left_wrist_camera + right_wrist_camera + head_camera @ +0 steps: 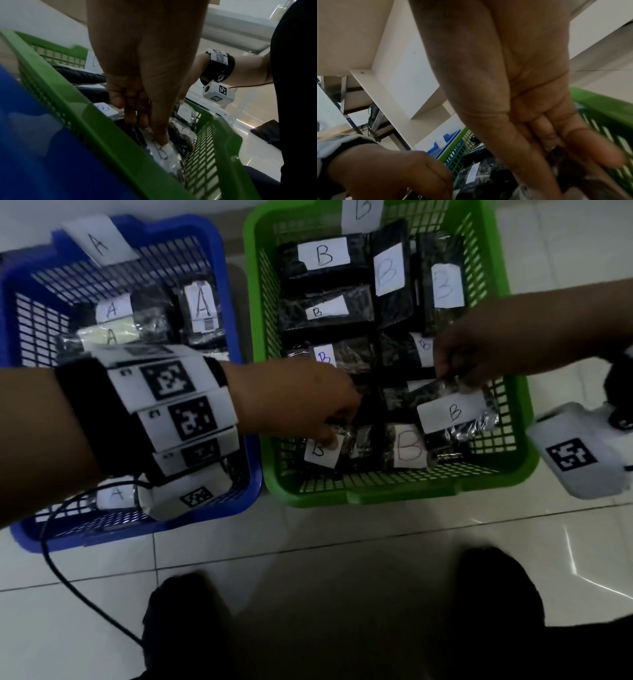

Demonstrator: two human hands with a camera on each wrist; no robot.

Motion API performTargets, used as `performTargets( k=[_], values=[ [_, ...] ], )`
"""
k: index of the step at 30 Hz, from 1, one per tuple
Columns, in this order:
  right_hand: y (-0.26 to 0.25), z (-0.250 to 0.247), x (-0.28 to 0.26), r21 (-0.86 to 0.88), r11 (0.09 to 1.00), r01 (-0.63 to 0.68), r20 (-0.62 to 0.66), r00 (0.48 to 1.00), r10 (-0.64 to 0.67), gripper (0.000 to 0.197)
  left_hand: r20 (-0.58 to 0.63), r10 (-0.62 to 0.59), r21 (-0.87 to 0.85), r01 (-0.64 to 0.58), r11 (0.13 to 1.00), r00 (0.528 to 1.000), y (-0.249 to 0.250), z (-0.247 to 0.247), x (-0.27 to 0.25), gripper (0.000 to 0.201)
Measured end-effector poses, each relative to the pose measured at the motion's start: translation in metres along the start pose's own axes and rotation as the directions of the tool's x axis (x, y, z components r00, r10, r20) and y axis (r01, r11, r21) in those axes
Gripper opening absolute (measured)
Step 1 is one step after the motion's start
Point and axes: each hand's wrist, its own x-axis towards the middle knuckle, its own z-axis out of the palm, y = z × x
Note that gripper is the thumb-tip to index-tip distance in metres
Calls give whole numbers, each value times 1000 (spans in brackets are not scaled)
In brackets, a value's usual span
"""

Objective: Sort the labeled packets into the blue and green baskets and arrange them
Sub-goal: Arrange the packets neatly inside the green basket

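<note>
Side by side on a pale tiled floor (342, 542), a blue slatted plastic basket (222, 302) holds dark packets with white "A" labels (202, 306), while a green slatted plastic basket (513, 392) is packed with dark packets labelled "B" (323, 254). Both of the person's hands reach into the green basket. The left hand (298, 402), fingers pointing down, presses its fingertips (161, 139) on the white label of a "B" packet at the near left corner (320, 451); whether it grips that packet cannot be told. The right hand (462, 354) pinches the upper edge of a crinkly dark packet with a white "B" label (452, 412), which lies tilted near the basket's right wall. White tagged wrist bands (178, 405) wrap both forearms.
</note>
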Motion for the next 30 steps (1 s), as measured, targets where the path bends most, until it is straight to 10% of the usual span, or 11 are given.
performTargets(
  k=[9, 17, 25, 30],
  values=[
    [1, -7, 1, -244, 968, -60, 15, 998, 66, 26, -5, -35, -110, 34, 993, 999, -6, -2, 5, 35],
    [-11, 11, 8, 66, 997, 25, 62, 998, -29, 26, -69, -24, -140, 14, 990, 997, -13, 2, 9, 33],
    [0, 2, 5, -166, 980, -112, -47, 993, 106, 17, -177, -93, -151, 67, 986, 980, -40, -21, -3, 25],
    [-4, 9, 7, 53, 997, -51, -9, 999, 51, 16, -72, -48, -151, 36, 988, 996, -41, -30, -10, 19]
  ],
)
